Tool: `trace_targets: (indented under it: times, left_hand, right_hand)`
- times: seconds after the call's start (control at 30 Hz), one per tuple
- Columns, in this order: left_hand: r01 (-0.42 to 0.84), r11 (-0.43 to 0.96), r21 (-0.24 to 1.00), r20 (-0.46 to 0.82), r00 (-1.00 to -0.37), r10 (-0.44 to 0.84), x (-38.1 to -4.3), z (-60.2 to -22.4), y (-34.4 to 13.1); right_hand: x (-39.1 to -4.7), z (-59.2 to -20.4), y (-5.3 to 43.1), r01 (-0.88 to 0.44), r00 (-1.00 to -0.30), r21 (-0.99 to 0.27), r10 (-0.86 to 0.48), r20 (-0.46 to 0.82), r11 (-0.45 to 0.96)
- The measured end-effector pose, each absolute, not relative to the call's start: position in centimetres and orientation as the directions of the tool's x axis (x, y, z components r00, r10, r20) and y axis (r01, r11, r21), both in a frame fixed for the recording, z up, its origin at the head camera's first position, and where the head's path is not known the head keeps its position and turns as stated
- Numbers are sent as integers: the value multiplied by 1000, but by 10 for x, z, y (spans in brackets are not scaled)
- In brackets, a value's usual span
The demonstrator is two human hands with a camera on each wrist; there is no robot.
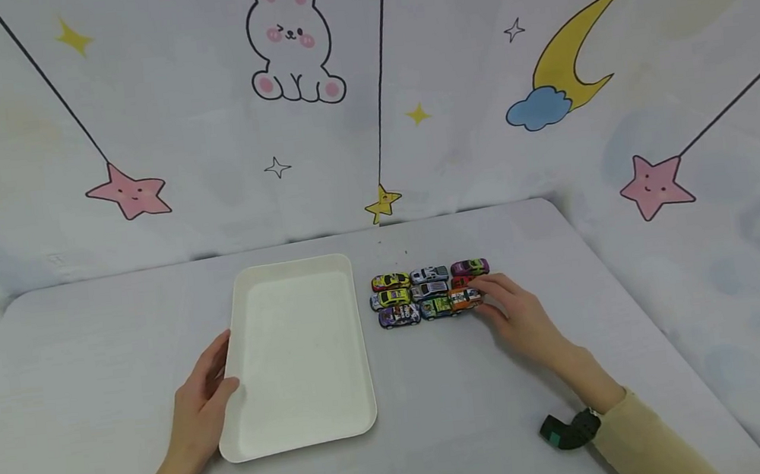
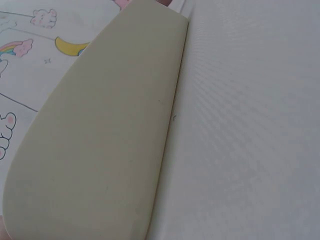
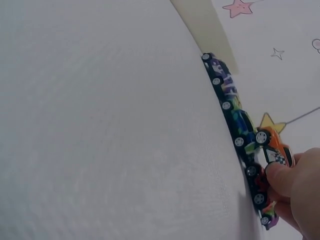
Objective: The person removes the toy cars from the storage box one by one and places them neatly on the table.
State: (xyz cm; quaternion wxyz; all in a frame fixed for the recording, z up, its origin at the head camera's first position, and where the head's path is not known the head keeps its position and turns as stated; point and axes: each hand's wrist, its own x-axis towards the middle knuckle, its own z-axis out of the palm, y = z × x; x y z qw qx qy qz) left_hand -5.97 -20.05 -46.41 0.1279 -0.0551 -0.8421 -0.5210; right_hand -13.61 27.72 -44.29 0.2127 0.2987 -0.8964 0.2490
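Note:
My left hand grips the left rim of a white rectangular tray, thumb over the edge. The tray's outer wall fills much of the left wrist view. Between thumb and fingers my right hand pinches an orange toy car with a checkered side. In the right wrist view this orange car is raised above its neighbours. A red toy car lies just behind it, partly hidden. A green toy car is to its left, and a purple toy car stands at the back right.
Several more toy cars, among them a dark purple one, a yellow one and a silver one, stand close together right of the tray. The white-covered table meets a cartoon-print cloth at the back.

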Motion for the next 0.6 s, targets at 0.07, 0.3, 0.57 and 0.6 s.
trace_targets:
  times: [0.07,0.3,0.57,0.6]
  left_hand:
    - [228,452,862,275,-961,-39,-60,-464,-200]
    - [228,453,862,274,-961,-39,-59,-463,-200]
    - [230,454,861,278,-960,-40,-60,-463,-200]
    - [230,453,862,277,-960,-40,-60,-463,-200]
  right_hand:
    - [-135,-442,279,-631,-740,-323,-422,523,706]
    - [-132,-445,289,-608,-758,-337,-399,516,719]
    - [-132,-452,293,-602,-761,-338,-392,517,724]
    - [-131,-452,293,-600,-763,-337,-391,515,726]
